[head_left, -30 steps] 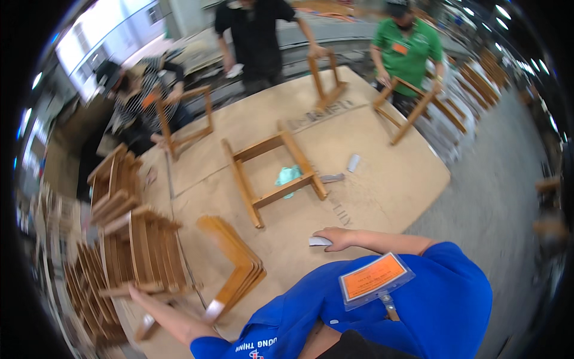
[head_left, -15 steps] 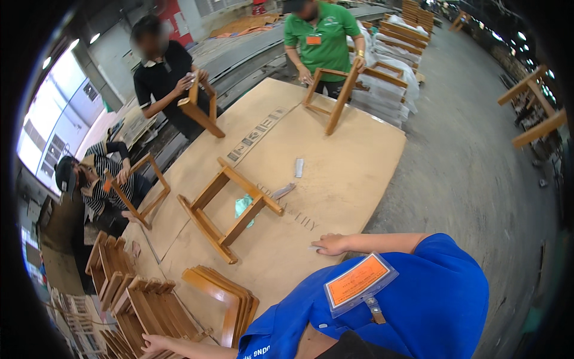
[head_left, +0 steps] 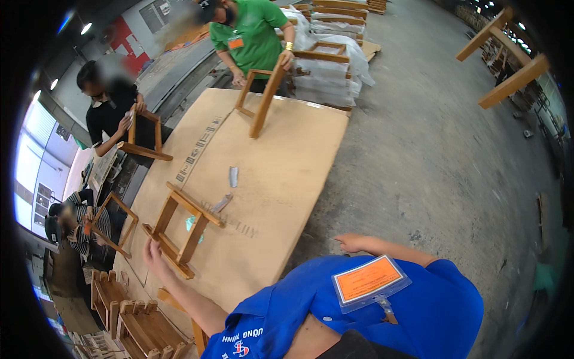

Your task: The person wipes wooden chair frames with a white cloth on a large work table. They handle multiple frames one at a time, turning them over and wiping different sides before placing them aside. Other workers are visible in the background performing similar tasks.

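Note:
A brown wooden frame, with two long rails joined by two crosspieces, lies on the cardboard-covered table. My left hand is at its near-left rail, fingers stretched out; whether they touch the wood I cannot tell. A green cloth shows between the crosspieces. My right hand is out past the table's right edge, fingers drawn together, with a small pale bit at the tips that I cannot make out. A grey strip and a brownish strip lie beyond the frame.
Three people across the cardboard-topped table hold wooden frames; one wears a green shirt. Stacked wooden parts stand at the lower left. Wrapped frames are piled behind. Grey concrete floor lies right of the table.
My left hand has moved from the stacked parts at the lower left up to the frame's rail. My right hand has left the tabletop. The view has swung to the right.

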Available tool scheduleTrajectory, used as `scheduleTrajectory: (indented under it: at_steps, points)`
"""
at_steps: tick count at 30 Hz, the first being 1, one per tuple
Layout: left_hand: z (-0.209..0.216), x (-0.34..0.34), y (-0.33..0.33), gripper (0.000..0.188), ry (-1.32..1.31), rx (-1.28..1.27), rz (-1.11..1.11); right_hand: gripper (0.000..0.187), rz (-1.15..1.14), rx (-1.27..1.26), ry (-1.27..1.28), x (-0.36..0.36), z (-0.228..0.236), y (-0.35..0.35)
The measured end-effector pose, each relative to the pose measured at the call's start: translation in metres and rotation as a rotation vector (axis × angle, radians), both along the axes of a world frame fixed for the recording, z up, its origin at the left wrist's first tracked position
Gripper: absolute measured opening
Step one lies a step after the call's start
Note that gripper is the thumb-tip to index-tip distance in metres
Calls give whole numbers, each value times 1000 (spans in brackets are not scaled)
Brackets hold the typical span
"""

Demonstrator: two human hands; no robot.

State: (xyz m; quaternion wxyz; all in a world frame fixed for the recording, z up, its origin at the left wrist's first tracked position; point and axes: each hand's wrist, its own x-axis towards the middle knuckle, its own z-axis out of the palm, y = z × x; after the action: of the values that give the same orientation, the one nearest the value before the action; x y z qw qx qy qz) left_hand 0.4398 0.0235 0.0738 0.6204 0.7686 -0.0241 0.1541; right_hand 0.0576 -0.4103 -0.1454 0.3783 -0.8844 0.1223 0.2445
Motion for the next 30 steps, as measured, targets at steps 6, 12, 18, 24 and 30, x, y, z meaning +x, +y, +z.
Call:
scheduleTrajectory:
  at_steps: [6,12,18,24,30]
  points:
    - [-76,-87,-251,22,188,546,-777,47,-130,-137,161,-134,-34,-91]
    - [-107,-220,-384,31,457,839,-1965,46,-840,503,194,-170,-5,-116]
    - [-98,-200,-475,28,588,718,-2092,52,-817,541,-162,-133,62,-152]
    - [-98,-149,-577,23,720,653,-2265,67,-735,437,-36,-93,125,-219]
    - [-101,-107,-649,24,390,860,-2371,72,-713,455,7,-43,136,-273]
